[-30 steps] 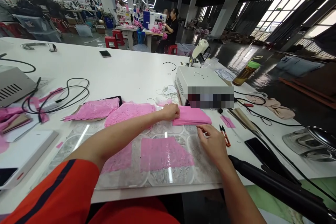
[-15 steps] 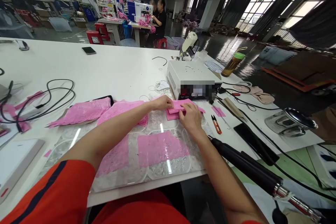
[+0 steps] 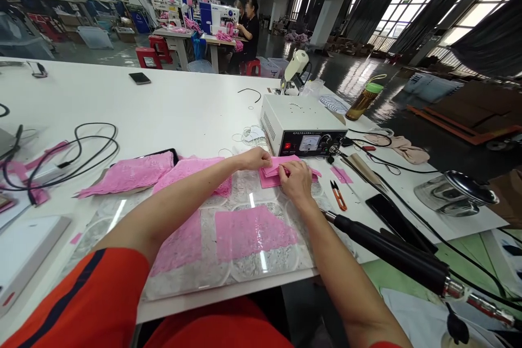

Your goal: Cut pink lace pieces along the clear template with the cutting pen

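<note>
A small stack of pink fabric pieces (image 3: 271, 179) lies just in front of a white control box (image 3: 304, 117). My left hand (image 3: 256, 159) pinches the left edge of the top piece. Curled over the right part of the same stack, my right hand (image 3: 297, 179) grips it between thumb and fingers. Nearer to me, a flat pink fabric piece (image 3: 253, 232) lies on a clear, glossy sheet (image 3: 261, 267) with a lacy pattern. More pink lace pieces (image 3: 136, 171) lie to the left, partly behind my left forearm.
Orange-handled thread snips (image 3: 338, 196) lie right of my right hand. A black handheld tool (image 3: 387, 250) with a cable stands beside my right forearm. Further right is a lidded glass pot (image 3: 451, 193). Black cables (image 3: 75, 152) coil at the left. Two people sit at sewing machines behind.
Both hands stay on the pink stack with hardly any movement. The whole view shifts very slightly.
</note>
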Demonstrator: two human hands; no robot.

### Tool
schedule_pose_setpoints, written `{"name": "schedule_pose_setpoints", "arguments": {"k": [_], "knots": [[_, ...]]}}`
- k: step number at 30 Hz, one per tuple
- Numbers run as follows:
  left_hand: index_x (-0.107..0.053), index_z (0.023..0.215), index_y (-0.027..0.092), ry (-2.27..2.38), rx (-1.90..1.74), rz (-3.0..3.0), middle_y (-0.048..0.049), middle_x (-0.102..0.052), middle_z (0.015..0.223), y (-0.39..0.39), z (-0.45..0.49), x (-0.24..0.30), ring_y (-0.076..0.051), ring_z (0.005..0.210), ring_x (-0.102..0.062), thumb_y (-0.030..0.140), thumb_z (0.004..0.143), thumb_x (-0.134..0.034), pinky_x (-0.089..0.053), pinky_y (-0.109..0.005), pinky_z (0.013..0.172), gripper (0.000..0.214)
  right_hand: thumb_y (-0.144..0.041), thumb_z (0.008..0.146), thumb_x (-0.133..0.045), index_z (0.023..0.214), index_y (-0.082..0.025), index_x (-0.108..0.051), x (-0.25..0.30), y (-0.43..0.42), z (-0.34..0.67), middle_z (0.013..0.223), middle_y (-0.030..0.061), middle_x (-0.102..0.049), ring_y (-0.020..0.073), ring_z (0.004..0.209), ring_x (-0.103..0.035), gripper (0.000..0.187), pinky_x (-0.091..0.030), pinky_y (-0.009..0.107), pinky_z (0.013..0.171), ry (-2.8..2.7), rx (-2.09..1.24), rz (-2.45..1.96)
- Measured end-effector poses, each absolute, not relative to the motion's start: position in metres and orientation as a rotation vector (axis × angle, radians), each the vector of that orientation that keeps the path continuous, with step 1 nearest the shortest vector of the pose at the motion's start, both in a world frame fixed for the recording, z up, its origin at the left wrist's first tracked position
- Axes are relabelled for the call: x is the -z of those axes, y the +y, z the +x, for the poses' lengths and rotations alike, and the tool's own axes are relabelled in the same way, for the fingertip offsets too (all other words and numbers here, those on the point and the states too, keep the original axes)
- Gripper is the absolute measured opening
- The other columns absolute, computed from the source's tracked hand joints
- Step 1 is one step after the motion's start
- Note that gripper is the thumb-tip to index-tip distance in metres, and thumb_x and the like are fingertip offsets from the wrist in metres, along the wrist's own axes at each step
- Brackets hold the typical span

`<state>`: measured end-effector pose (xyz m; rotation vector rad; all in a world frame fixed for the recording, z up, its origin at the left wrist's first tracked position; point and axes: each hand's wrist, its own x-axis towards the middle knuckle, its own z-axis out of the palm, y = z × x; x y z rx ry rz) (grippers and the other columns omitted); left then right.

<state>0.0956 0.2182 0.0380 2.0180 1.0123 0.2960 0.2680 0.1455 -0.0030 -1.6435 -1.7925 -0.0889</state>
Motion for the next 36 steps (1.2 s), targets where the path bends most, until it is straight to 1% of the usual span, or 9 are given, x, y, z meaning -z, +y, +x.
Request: {"name": "schedule_pose_setpoints", "arguments": {"k": [5,13,15,18,21,23,26,30,36], "knots": [[-0.057,0.121,0.014,1.036,-0.293,2.032,-0.0083,-0.059,0.12,0.219,0.094,-0.04,-0.023,0.103,-0.061,0.036,0.094,-0.059,-0.054,-0.041,0.086,0.034,-0.028,0.085,-0.053,0.094,-0.02,-0.073,0.007,0.148,0.27,0.098,0.0074,-0.072,0.024,0.097,-0.055,0.023,-0.035,0.039,0.089,-1.789,0.091,-1.595],[-0.058,0.117,0.014,1.115,-0.29,2.229,-0.0078,-0.061,0.116,0.211,0.098,-0.051,-0.021,0.1,-0.062,0.036,0.094,-0.058,-0.054,-0.041,0.085,0.032,-0.026,0.086,-0.049,0.083,-0.019,-0.069,0.008,0.154,0.272,0.088,0.0064,-0.071,0.0216,0.089,-0.055,0.021,-0.033,0.038,0.089,-1.768,0.126,-1.574],[-0.06,0.114,0.015,1.167,-0.323,2.317,-0.008,-0.061,0.116,0.203,0.105,-0.054,-0.023,0.105,-0.06,0.038,0.09,-0.064,-0.052,-0.043,0.09,0.033,-0.026,0.087,-0.049,0.083,-0.019,-0.069,0.008,0.154,0.272,0.087,0.0061,-0.07,0.0209,0.088,-0.054,0.022,-0.033,0.037,0.089,-1.769,0.13,-1.568],[-0.063,0.109,0.016,1.268,-0.38,2.452,-0.0101,-0.06,0.12,0.189,0.117,-0.054,-0.031,0.118,-0.053,0.039,0.078,-0.074,-0.04,-0.051,0.103,0.041,-0.026,0.088,-0.047,0.083,-0.019,-0.068,0.008,0.153,0.272,0.086,0.0057,-0.07,0.02,0.087,-0.054,0.022,-0.033,0.036,0.089,-1.779,0.127,-1.563],[-0.064,0.105,0.014,1.33,-0.394,2.556,-0.0103,-0.06,0.118,0.179,0.127,-0.051,-0.029,0.119,-0.053,0.033,0.084,-0.069,-0.035,-0.054,0.106,0.029,-0.026,0.089,-0.047,0.084,-0.019,-0.068,0.006,0.152,0.272,0.087,0.0064,-0.07,0.0201,0.087,-0.054,0.023,-0.033,0.036,0.088,-1.782,0.126,-1.566],[-0.063,0.107,0.014,1.348,-0.395,2.6,-0.0089,-0.061,0.117,0.179,0.13,-0.05,-0.025,0.114,-0.056,0.032,0.091,-0.062,-0.041,-0.051,0.102,0.024,-0.027,0.089,-0.046,0.085,-0.019,-0.069,0.005,0.151,0.272,0.088,0.0067,-0.07,0.0206,0.088,-0.054,0.024,-0.033,0.036,0.088,-1.78,0.127,-1.571],[-0.063,0.107,0.014,1.361,-0.431,2.635,-0.0075,-0.063,0.112,0.183,0.128,-0.051,-0.022,0.107,-0.059,0.032,0.094,-0.058,-0.047,-0.046,0.095,0.023,-0.026,0.087,-0.048,0.09,-0.019,-0.069,0.004,0.15,0.274,0.092,0.0078,-0.071,0.0221,0.091,-0.054,0.023,-0.034,0.037,0.089,-1.771,0.135,-1.586],[-0.072,0.094,0.014,1.319,-0.53,2.67,-0.0091,-0.066,0.098,0.183,0.115,-0.059,-0.024,0.1,-0.06,0.021,0.093,-0.053,-0.045,-0.042,0.093,0.02,-0.02,0.083,-0.048,0.092,-0.018,-0.07,0.0,0.146,0.279,0.092,0.0097,-0.07,0.0247,0.092,-0.053,0.023,-0.035,0.041,0.09,-1.746,0.144,-1.606],[-0.075,0.092,0.017,1.113,-0.549,2.758,-0.0086,-0.063,0.091,0.126,0.066,-0.053,-0.019,0.089,-0.057,0.023,0.096,-0.051,-0.045,-0.03,0.08,0.025,-0.018,0.082,-0.053,0.089,-0.02,-0.07,-0.009,0.102,0.284,0.089,0.0063,-0.07,0.0223,0.09,-0.055,0.018,-0.041,0.037,0.085,-1.946,0.054,-1.426]]}}
